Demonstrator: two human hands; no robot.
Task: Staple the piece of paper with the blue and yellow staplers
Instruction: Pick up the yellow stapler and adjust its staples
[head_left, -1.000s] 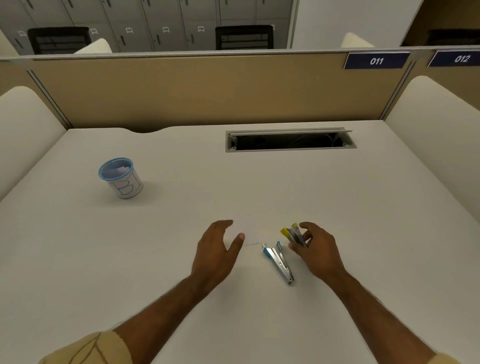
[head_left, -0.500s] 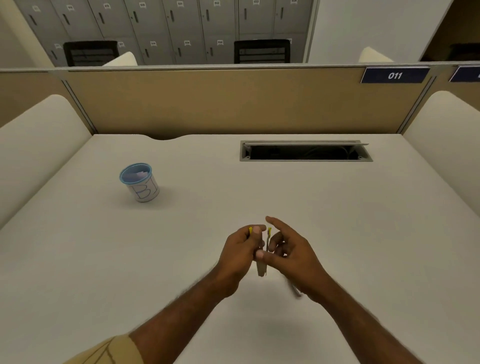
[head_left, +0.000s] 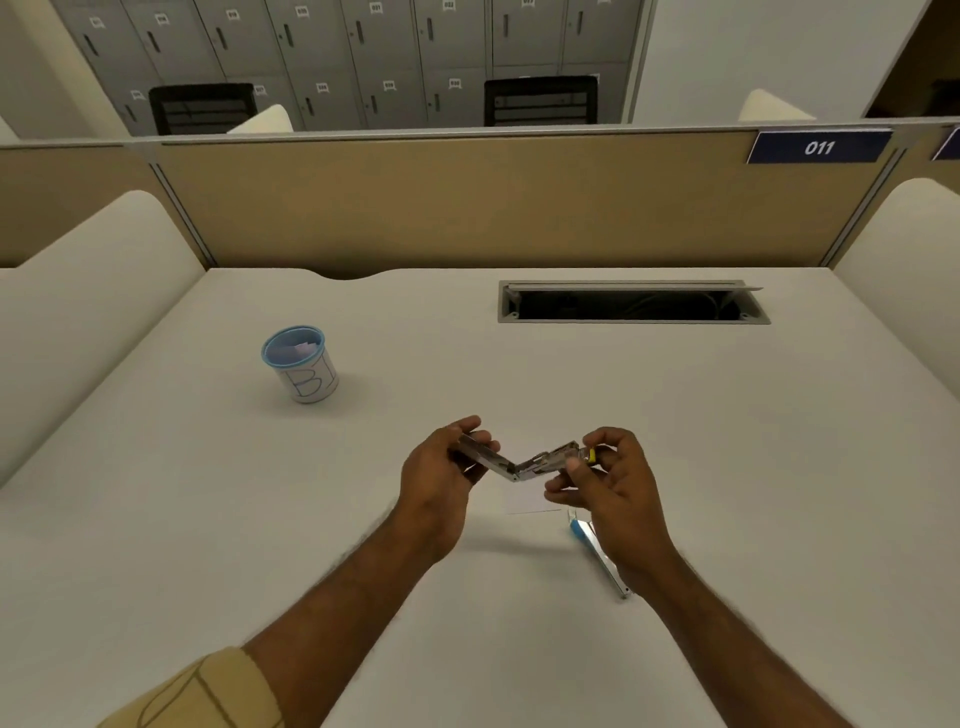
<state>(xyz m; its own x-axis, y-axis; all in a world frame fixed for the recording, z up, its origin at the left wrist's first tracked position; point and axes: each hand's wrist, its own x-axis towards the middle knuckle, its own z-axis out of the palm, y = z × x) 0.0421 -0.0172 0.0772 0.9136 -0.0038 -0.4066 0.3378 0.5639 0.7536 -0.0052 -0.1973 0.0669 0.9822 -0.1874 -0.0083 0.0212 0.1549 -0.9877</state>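
The yellow stapler (head_left: 524, 462) is swung wide apart into a V above the desk. My left hand (head_left: 441, 467) grips its left metal arm, and my right hand (head_left: 613, 483) pinches the right arm near its yellow tip. A small white piece of paper (head_left: 527, 499) lies flat on the desk just below the stapler, hard to tell from the white surface. The blue stapler (head_left: 597, 551) lies on the desk under my right wrist, partly hidden by that hand.
A white paper cup with a blue rim (head_left: 301, 369) stands at the left and holds folded slips. A cable slot (head_left: 631, 304) is cut into the desk at the back. Tan dividers (head_left: 467, 202) and white side panels enclose the desk (head_left: 208, 519).
My right hand lifted the yellow stapler off the desk, my left hand joined it, and the two halves have been pulled apart. The blue stapler has stayed on the desk.
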